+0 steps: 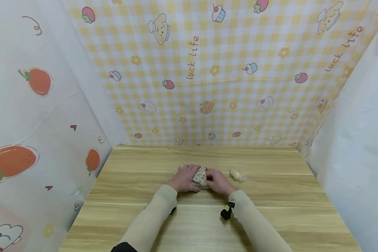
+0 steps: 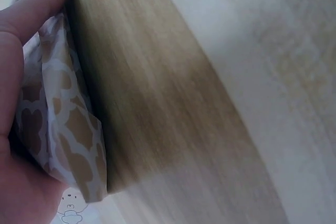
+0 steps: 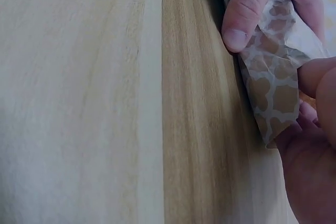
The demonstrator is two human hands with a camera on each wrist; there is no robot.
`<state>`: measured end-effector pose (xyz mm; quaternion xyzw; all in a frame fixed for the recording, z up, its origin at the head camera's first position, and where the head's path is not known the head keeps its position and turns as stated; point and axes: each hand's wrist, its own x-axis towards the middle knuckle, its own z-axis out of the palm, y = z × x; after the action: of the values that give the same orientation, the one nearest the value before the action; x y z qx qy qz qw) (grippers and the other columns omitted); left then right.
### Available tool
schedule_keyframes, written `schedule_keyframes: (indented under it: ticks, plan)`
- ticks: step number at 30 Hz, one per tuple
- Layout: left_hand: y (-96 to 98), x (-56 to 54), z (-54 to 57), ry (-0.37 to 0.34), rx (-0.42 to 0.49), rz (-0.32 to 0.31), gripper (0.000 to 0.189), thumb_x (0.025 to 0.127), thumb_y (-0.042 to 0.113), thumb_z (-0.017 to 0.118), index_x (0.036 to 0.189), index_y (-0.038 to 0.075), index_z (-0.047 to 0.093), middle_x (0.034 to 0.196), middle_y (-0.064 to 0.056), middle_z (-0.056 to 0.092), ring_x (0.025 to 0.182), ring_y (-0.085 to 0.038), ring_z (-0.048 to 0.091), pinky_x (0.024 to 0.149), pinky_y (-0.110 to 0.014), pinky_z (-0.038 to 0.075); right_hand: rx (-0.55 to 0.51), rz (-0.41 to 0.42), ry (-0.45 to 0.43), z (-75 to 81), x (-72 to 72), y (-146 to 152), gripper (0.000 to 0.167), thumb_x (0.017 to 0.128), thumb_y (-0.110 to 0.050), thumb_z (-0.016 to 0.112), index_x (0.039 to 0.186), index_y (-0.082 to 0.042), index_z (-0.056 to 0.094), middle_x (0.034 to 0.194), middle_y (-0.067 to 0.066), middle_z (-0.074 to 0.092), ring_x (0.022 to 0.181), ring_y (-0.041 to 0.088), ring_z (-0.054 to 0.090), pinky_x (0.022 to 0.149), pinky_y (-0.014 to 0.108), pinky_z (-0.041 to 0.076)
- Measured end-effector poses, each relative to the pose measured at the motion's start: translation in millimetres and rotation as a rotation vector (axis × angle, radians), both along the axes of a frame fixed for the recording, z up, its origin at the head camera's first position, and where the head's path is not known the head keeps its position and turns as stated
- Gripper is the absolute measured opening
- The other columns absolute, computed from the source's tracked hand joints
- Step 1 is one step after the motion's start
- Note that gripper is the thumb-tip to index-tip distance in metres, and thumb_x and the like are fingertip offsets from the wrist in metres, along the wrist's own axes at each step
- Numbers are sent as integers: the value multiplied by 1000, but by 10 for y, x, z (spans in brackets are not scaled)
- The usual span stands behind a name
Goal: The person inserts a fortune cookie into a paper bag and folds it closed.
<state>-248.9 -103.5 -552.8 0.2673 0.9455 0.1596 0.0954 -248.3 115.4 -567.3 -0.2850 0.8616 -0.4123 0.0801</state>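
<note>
Packet (image 1: 200,177) lies on the tabletop (image 1: 280,199), near the middle and toward the back. The left hand (image 1: 185,178) grips it from above, thumb on the near side; the right hand (image 1: 219,181) has bent fingers at its right end, pinching or not I cannot tell. Just right sits a crumpled wrapper (image 1: 238,175). Checked cloth (image 1: 214,85) borders the back edge; tabletop stretches to either side and nearer.

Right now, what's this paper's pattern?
The paper has brown patches edged white, clearest in right wrist view.
</note>
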Motion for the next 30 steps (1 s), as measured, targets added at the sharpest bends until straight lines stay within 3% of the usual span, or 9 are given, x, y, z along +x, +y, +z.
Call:
schedule_keyframes:
  ticks: [10, 18, 30]
  plan:
    - [8, 14, -6, 21, -6, -12, 93, 84, 51, 85, 157, 13, 42, 153, -10, 52, 141, -33, 47, 116, -66, 36, -7, 38, -59, -33, -11, 8, 14, 102, -6, 67, 106, -15, 76, 124, 4, 67, 113, 20, 62, 97, 37, 51]
    - [12, 31, 0, 40, -17, -35, 89, 85, 50, 84, 156, 13, 44, 150, -9, 54, 134, -30, 51, 112, -60, 43, -12, 56, -103, -35, 13, 5, 14, 103, -3, 63, 101, -13, 72, 109, 0, 62, 96, 13, 57, 84, 29, 49]
    - [49, 47, 25, 88, -50, -59, 80, 87, 46, 83, 153, 17, 47, 147, -6, 57, 129, -28, 54, 109, -58, 45, -24, 105, -107, -38, 18, 10, 14, 105, -4, 59, 105, -10, 71, 100, -1, 67, 87, 9, 58, 79, 25, 50]
